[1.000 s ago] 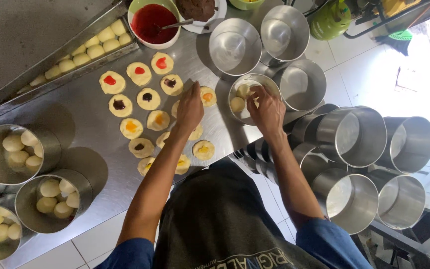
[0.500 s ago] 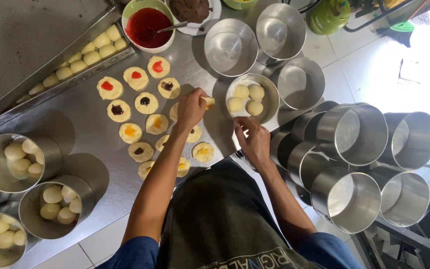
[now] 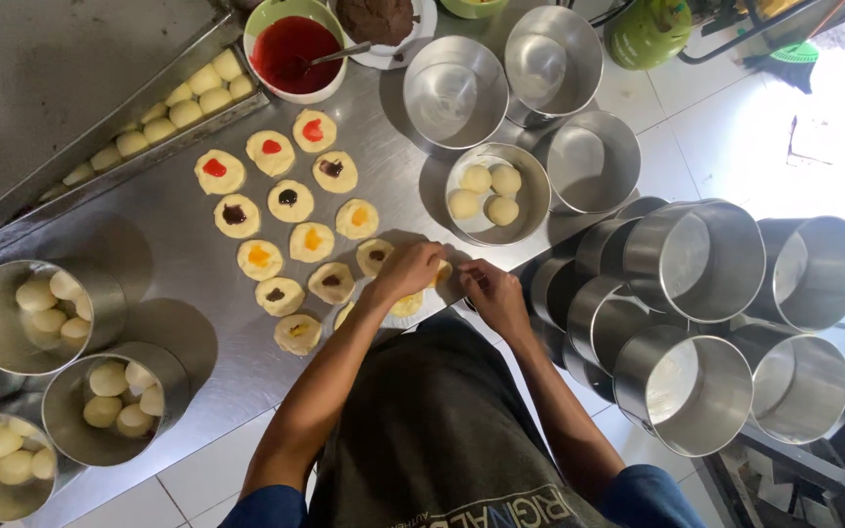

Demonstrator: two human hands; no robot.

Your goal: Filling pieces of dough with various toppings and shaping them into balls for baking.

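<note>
While my two hands meet over one dough round at the near edge of the steel tabletop, the big risk sits to my right: a crowd of empty steel tins stacked and leaning just past the edge, and a careless swing of my right elbow could, I judge, knock them clattering to the tiled floor. Ahead of my hands the tin of dough balls stands close, so lifting carelessly could catch its rim. To my left the filled tins leave a bare strip of steel between them and the rows, my only open room for sliding anything.

My left hand is clenched around the dough round, pinching it, and my right hand grips its other side with fingertips; the piece lies touching the table right at the near edge, so it could slip off toward my apron. Just beside my left wrist the flattened rounds with jam and chocolate centres lie tightly packed; my forearm could smear them. The bowl of red jam is well apart.
</note>
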